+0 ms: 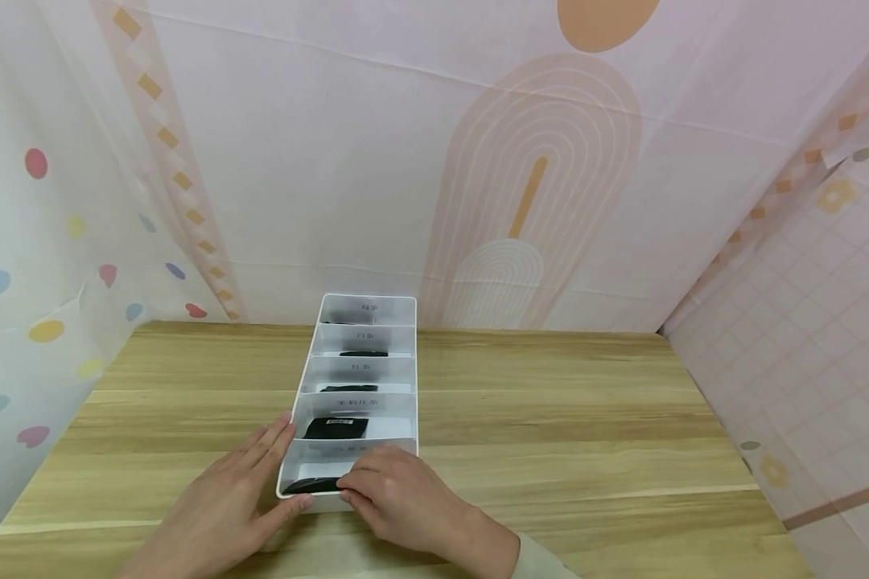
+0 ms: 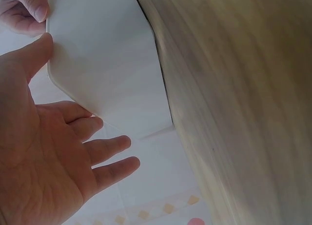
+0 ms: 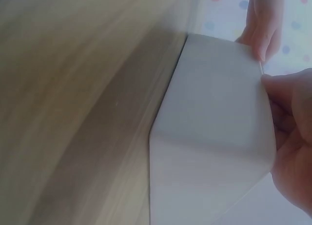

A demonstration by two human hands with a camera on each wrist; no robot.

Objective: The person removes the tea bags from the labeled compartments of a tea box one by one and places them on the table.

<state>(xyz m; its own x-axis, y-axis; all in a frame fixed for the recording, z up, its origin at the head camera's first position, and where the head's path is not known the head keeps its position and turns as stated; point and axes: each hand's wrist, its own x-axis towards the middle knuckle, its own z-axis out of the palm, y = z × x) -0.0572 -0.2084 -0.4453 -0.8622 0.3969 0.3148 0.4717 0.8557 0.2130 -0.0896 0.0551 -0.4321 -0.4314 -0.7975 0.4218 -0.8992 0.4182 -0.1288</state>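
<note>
A long white divided box [image 1: 416, 378] lies on the table with its short side towards me. My left hand [image 1: 220, 498] rests at its near left corner, fingers extended along the left side and thumb at the front rim. At the nearest compartment, the curled fingers of my right hand [image 1: 405, 494] pinch the right end of a flat black packet [image 1: 311, 486] beside the front wall. Another black packet [image 1: 336, 429], with a small pale label, lies one compartment farther back. In the right wrist view, the box's outer wall [image 3: 209, 98] hides the right fingertips' grip.
Dark flat items [image 1: 349, 388] lie in the farther compartments, whose back walls carry small printed lettering. The wood-grain table [image 1: 565, 434] extends to both sides. A patterned cloth [image 1: 319, 161] hangs behind the box, with more cloth at left and right.
</note>
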